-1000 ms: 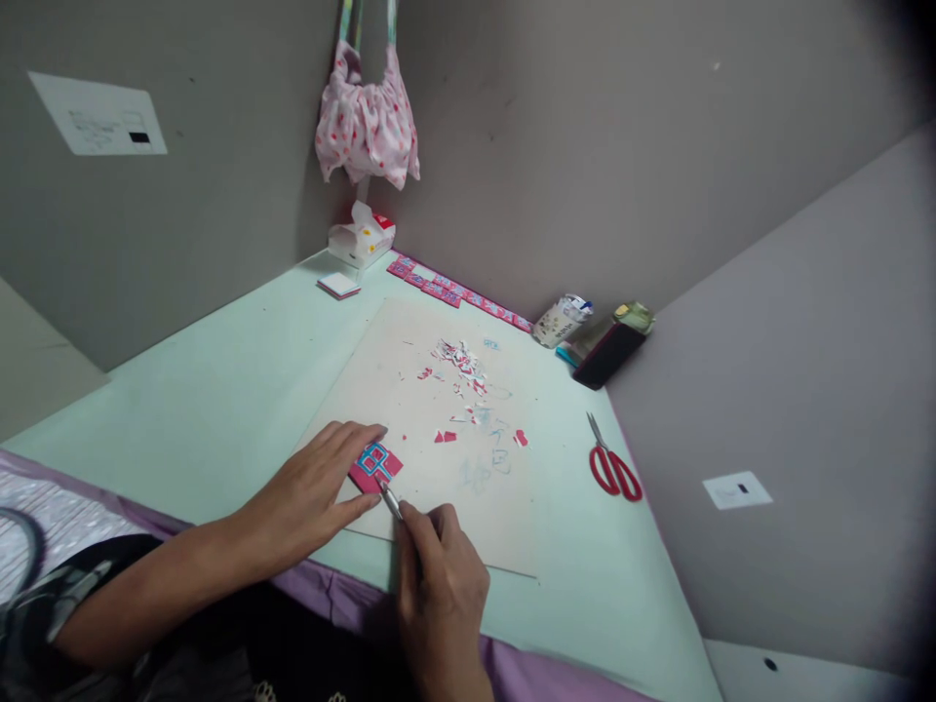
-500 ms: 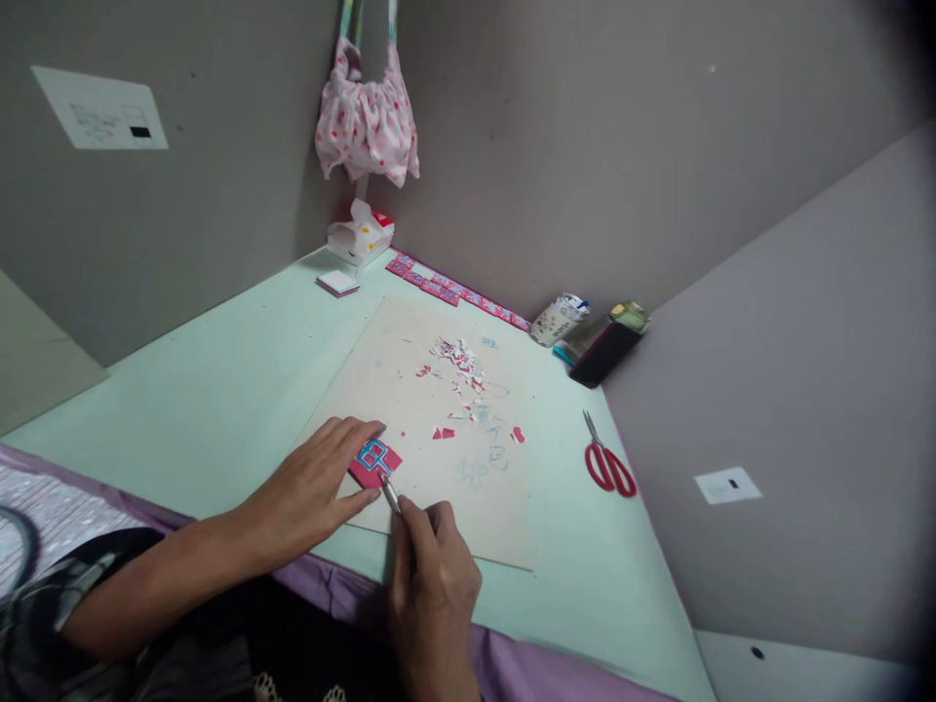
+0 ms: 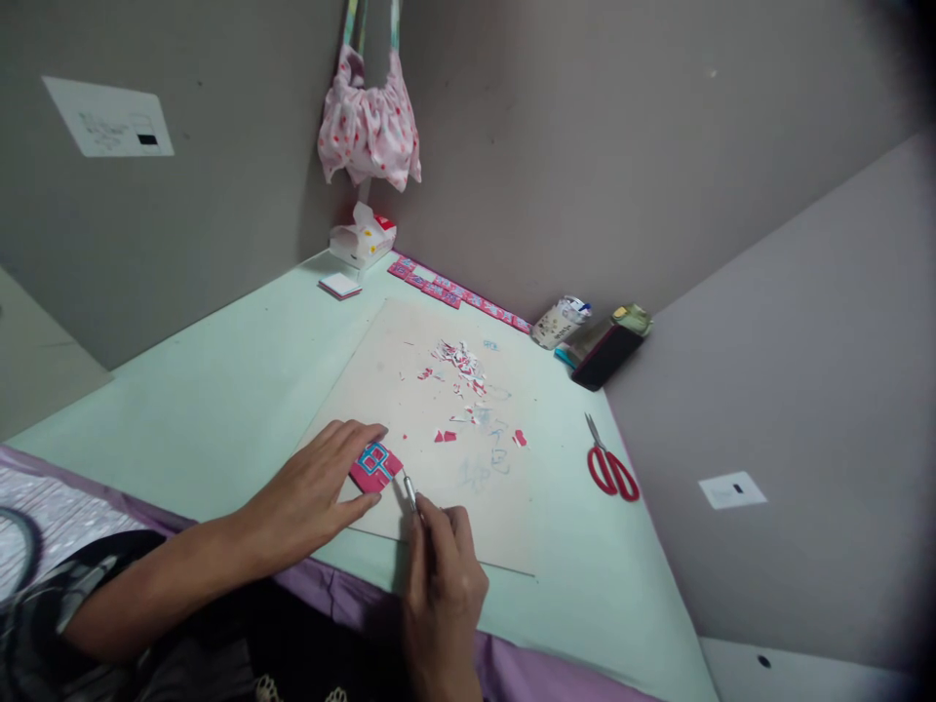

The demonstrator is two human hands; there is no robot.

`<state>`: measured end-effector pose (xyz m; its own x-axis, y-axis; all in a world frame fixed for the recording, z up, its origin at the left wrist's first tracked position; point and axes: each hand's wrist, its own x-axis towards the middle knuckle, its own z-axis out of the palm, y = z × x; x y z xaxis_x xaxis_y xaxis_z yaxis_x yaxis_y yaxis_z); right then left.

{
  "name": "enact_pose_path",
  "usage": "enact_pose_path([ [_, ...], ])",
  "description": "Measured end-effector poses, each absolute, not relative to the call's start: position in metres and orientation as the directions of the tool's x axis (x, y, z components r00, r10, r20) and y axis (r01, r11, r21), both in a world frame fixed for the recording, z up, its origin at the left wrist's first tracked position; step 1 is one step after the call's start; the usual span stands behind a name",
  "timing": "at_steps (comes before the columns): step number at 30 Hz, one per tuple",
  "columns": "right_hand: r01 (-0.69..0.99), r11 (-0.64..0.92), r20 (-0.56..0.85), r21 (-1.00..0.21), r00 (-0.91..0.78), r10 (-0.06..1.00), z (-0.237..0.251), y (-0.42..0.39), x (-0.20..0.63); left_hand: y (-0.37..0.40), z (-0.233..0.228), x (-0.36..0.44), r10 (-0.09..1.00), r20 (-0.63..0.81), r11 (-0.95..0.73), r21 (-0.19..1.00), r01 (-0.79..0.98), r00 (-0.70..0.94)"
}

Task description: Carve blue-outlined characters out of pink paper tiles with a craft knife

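Note:
A small red card (image 3: 380, 478) with a blue-outlined character lies on a beige board (image 3: 372, 361). My left hand (image 3: 311, 487) presses it down, fingers along its far left side and thumb near its front edge. In my right hand (image 3: 448, 575) is a slim silver craft knife (image 3: 409, 490), gripped like a pen. The knife's tip is just beside the card's right edge; whether it touches the card I cannot tell. Red and white paper scraps (image 3: 460, 361) lie farther back on the board, with a few red pieces (image 3: 445, 437) right of the card.
Red-handled scissors (image 3: 611, 468) lie at the right. A row of patterned red cards (image 3: 460, 292) runs along the back wall. A small card stack (image 3: 340, 285), white carton (image 3: 362, 239), can (image 3: 560, 324) and dark upright case (image 3: 608, 356) stand around the table (image 3: 219, 390).
My right hand has drawn the craft knife right, from on the card to beside its right edge. The left hand still holds the card. The view has shifted slightly.

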<state>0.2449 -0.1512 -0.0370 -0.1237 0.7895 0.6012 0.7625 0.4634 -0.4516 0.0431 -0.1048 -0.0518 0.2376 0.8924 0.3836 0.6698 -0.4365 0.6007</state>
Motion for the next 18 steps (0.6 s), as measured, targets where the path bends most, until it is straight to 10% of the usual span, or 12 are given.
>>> enact_pose_path([
  [10,0.485,0.270,0.318,-0.832,0.017,0.948,-0.014,-0.146,0.264,-0.106,-0.044,0.035,0.888,0.394,-0.455,0.675,0.581,0.237],
  [18,0.389,0.216,0.271,-0.895,0.093,0.958,-0.009,-0.132,0.259,-0.101,-0.028,0.048,0.833,0.388,-0.553,0.580,0.598,0.395],
])
